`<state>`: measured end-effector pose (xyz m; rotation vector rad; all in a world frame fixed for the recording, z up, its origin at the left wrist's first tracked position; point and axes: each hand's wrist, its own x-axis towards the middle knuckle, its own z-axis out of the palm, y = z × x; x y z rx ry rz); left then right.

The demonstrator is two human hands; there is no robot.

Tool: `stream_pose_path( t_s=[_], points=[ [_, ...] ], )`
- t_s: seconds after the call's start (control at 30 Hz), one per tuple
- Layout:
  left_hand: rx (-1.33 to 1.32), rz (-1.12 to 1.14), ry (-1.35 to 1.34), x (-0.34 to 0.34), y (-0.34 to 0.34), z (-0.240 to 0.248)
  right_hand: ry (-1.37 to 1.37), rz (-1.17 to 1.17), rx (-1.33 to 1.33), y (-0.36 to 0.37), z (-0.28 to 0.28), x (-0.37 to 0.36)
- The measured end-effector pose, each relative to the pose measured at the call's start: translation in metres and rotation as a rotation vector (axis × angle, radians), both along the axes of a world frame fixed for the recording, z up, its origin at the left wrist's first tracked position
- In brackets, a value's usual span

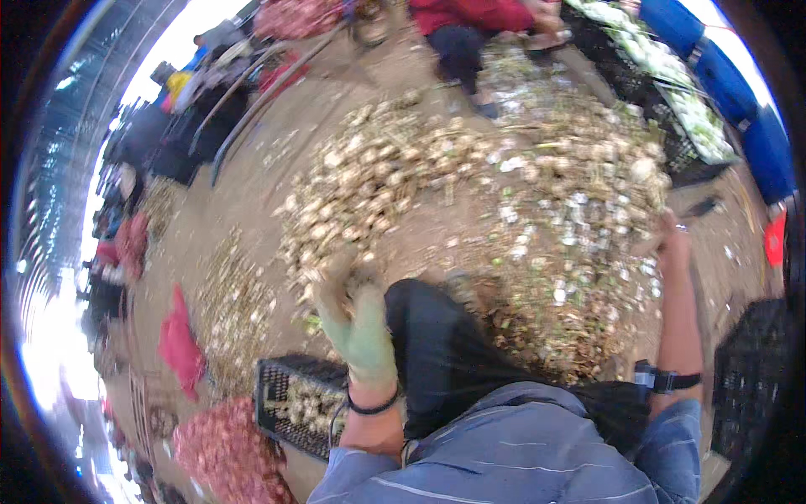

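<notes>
A big pile of pale bulbs [353, 193] curves across the ground in front of the person, with dry bits mixed in. The person's dark knee [432, 323] pokes up between the 2 arms, in the way of the near edge. Another person in a red top [474, 13] is on the far side. Blue barrels [730, 71] stand far right, behind a black crate [687, 172]. A full pink net sack [227, 445] and a smaller black box [267, 393] sit by the left arm. The left hand [348, 281] is at the pile's left side, the right hand [672, 235] at its right. Both blur, so I can't tell if fingers are apart or together.
</notes>
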<state>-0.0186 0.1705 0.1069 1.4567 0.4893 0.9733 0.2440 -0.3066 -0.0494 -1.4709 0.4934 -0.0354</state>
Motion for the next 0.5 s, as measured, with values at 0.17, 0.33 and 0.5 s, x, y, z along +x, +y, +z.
stream_pose_path(
  t_s=[0.17, 0.33, 0.5],
  points=[
    [-0.179, 0.251, 0.275, -0.057, 0.151, -0.110, 0.085, 0.216, -0.341, 0.040, -0.039, -0.037],
    [-0.012, 0.498, 1.036, -0.202, 0.257, -0.345, 0.338, 0.444, -0.712, 0.076, -0.099, -0.127],
    [-0.194, 0.569, 1.268, -0.194, 0.245, -0.409, 0.458, 0.533, -0.545, 0.109, -0.087, -0.205]
  ],
)
